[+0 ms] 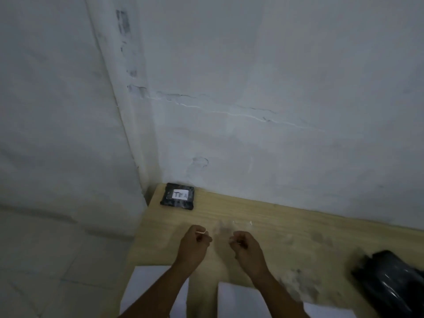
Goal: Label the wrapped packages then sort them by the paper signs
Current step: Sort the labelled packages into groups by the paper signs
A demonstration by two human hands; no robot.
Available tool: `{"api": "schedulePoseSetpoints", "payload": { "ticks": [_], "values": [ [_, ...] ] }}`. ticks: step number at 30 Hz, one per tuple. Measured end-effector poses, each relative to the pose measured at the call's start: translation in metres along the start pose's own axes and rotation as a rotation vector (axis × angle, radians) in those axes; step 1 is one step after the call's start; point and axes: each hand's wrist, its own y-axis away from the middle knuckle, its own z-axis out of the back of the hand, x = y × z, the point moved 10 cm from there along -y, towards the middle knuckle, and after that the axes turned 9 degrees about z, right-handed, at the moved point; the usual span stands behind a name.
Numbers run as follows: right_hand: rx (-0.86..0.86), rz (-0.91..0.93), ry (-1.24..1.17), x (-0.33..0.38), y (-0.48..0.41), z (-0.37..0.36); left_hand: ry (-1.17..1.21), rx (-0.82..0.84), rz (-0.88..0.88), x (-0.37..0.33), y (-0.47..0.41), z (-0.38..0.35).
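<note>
left hand pinching a pale strip; right hand curling, hold unclear. black package lying right, looking light, soft, slippery-wrapped; likely best gripping across its edges.

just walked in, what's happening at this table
A person works over a table, both hands with fingers curled. The left hand pinches a white strip; whether the right hand holds anything is too blurred to tell. A labelled package lies in the far corner, a second package at the right edge. White sheets lie along the near edge.
</note>
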Motion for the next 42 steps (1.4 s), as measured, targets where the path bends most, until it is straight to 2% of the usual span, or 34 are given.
{"api": "schedulePoseSetpoints", "payload": {
  "ticks": [8,14,18,23,27,29,32,34,37,42],
  "values": [
    [-0.157,0.049,-0.094,-0.029,0.079,0.124,-0.145,0.221,-0.062,-0.005,0.085,-0.137],
    [-0.304,0.041,-0.105,-0.075,0.132,0.254,-0.246,0.37,-0.081,-0.002,0.145,-0.269],
    [-0.509,0.049,-0.098,-0.101,0.171,0.345,-0.328,0.443,-0.171,-0.007,0.175,-0.349],
    [-0.932,0.1,-0.053,-0.123,0.229,0.45,-0.351,0.559,-0.182,-0.01,0.208,-0.437],
    [-1.149,0.004,0.015,-0.154,0.248,0.508,-0.345,0.616,-0.175,-0.016,0.234,-0.489],
    [-1.159,-0.087,0.058,-0.17,0.246,0.531,-0.364,0.622,-0.184,-0.02,0.239,-0.51],
    [-1.047,-0.256,0.114,-0.192,0.231,0.541,-0.401,0.627,-0.196,-0.022,0.24,-0.526],
    [-0.997,-0.247,0.071,-0.196,0.223,0.542,-0.424,0.633,-0.205,-0.023,0.241,-0.534],
    [-1.03,-0.218,-0.011,-0.193,0.226,0.545,-0.391,0.608,-0.226,-0.03,0.24,-0.534],
    [-1.014,-0.106,-0.074,-0.172,0.217,0.534,-0.266,0.483,-0.323,-0.057,0.229,-0.504]
  ]
}}
